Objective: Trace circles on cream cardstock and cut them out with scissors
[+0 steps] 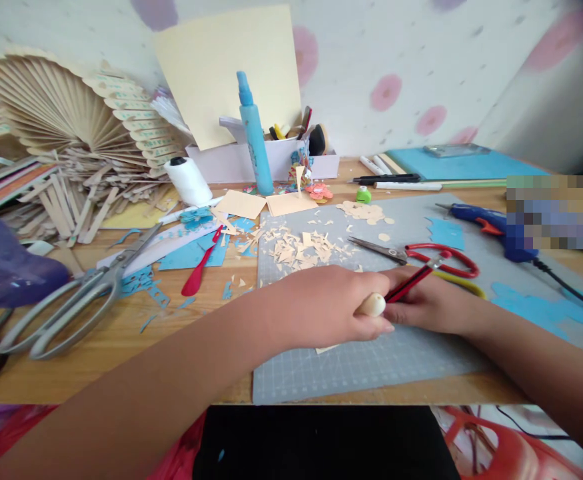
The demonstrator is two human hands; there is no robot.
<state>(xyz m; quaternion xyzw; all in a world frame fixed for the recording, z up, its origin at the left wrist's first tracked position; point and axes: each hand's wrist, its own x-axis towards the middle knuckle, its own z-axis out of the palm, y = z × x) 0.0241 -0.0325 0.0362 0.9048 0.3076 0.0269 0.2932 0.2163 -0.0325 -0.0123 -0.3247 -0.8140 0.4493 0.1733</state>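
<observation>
My left hand (328,303) is closed around an object with a rounded cream end (372,305); the rest of it is hidden in the fist. Touching or very close to it, my right hand (424,303) grips a red and black pencil (414,280), tilted up to the right. Both hands are over a grey cutting mat (321,380). A cream paper edge (327,349) shows beneath the left hand. Small cream paper scraps (304,250) lie beyond the hands. Red-handled scissors (441,260) rest just past the right hand.
A blue glue gun (496,227) with a black cord lies at right. Large grey scissors (86,293) and a red spatula-like tool (201,267) are on the left. Behind stand a blue spray bottle (255,147), a white thread spool (188,181) and stick piles (71,200).
</observation>
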